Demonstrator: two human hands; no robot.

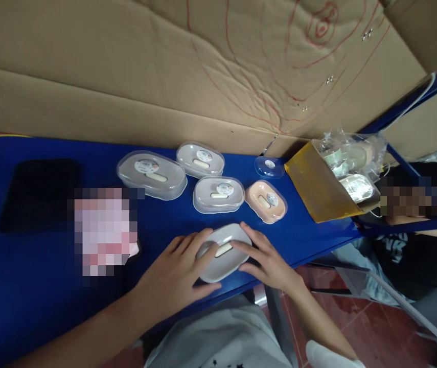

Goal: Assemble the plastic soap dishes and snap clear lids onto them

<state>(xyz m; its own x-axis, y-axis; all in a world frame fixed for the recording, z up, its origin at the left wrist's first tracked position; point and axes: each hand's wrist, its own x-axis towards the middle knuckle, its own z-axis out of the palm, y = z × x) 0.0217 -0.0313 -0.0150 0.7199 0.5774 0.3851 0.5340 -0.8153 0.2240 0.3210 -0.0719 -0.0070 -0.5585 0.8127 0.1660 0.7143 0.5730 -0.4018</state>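
Observation:
At the near edge of the blue table, a shallow grey oval dish [218, 268] with a small cream oblong piece [224, 249] in its middle sits between my two hands. My left hand [178, 268] grips its left side, thumb low at the near edge and a finger reaching over the inside. On the right, my right hand [270, 260] holds the far rim and side, one fingertip close to the cream piece. No lid shows on this dish. Just beyond stand grey lidded dishes [218, 199], several in all, and one peach dish [266, 202], with round labels.
A loose clear lid [269, 167] lies near the cardboard wall. To its right a yellow box [318, 189] holds plastic-wrapped pieces. A dark flat object [40, 194] and a blurred pink item [105, 230] lie at left. Another person in black [406, 260] sits at right.

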